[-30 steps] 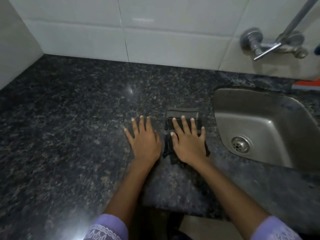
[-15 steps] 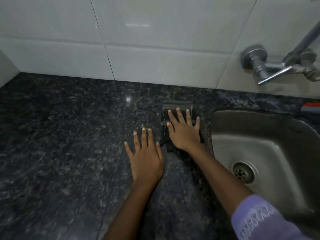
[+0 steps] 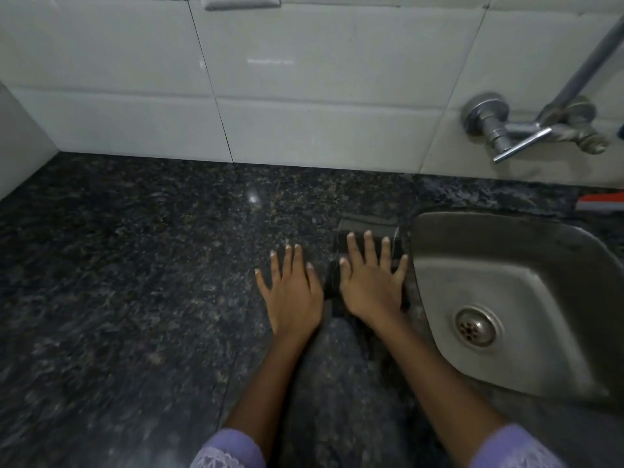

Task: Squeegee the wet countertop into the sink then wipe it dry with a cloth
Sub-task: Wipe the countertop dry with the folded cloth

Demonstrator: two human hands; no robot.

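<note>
The cloth [image 3: 368, 231], dark and folded, is laid flat on the speckled black granite countertop [image 3: 135, 282], just beside the left rim of the steel sink [image 3: 506, 265]. It is pressed down by the right hand [image 3: 371, 285], whose fingers are kept straight and spread across the fabric; nothing is grasped. The far edge of the cloth is seen beyond the fingertips, and a dark strip of it shows between the two hands. The left hand [image 3: 293, 292] is laid palm-down on the bare stone just left of the cloth, fingers likewise extended and relaxed, holding nothing. Lilac sleeves [image 3: 229, 447] are seen at the lower edge. A round drain [image 3: 476, 327] is set in the sink's basin. A chrome wall tap [image 3: 513, 130] is mounted on the white tiles [image 3: 304, 96] above the sink. An orange-and-white object [image 3: 601, 201], only partly in view, lies at the right edge behind the sink.
</note>
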